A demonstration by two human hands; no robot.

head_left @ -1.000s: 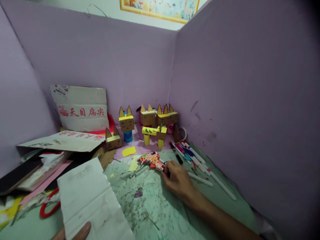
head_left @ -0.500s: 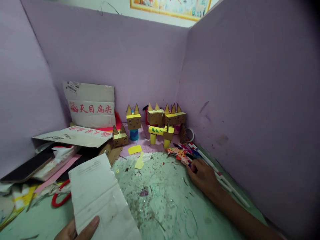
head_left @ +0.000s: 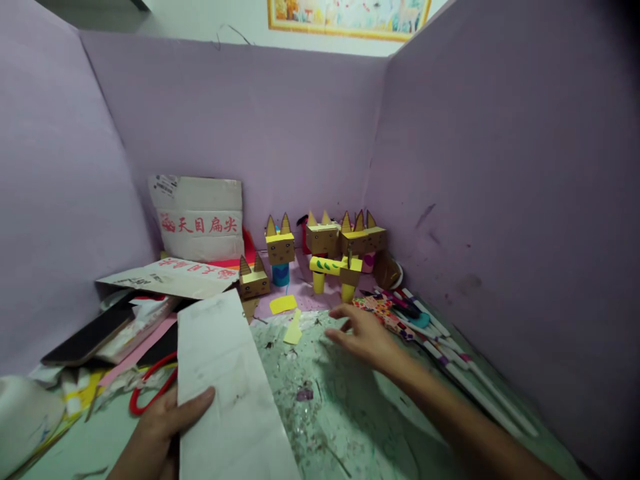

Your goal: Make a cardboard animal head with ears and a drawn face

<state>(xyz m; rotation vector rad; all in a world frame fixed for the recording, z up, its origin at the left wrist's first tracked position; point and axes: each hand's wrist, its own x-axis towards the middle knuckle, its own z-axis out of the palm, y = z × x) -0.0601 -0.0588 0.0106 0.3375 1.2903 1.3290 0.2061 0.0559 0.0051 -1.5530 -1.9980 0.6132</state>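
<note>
My left hand (head_left: pixel 163 423) grips a white piece of cardboard (head_left: pixel 233 387) by its left edge, thumb flat on top and the other fingers hidden beneath. My right hand (head_left: pixel 363 337) hovers over the green table (head_left: pixel 345 407) with fingers apart and nothing in them. Just right of it lie a floral-patterned paper piece (head_left: pixel 380 312) and several white-barrelled marker pens (head_left: pixel 470 380). Ahead of it stands a yellow paper-roll animal (head_left: pixel 330 268) with a cardboard head. Yellow paper scraps (head_left: pixel 283 305) lie on the tabletop between my hands.
Several cardboard animal heads with pointed ears, one on a blue tube (head_left: pixel 281 275), stand at the back. Left are printed cardboard sheets (head_left: pixel 203 220), red-handled scissors (head_left: pixel 137 393) and a black slab (head_left: pixel 83 333). Purple panels (head_left: pixel 240 120) enclose the table; a tape roll (head_left: pixel 397 275) sits right.
My right hand has come away from the floral paper and pens, moving left and opening. The cardboard in my left hand has shifted right and turned slightly. The view has shifted a little.
</note>
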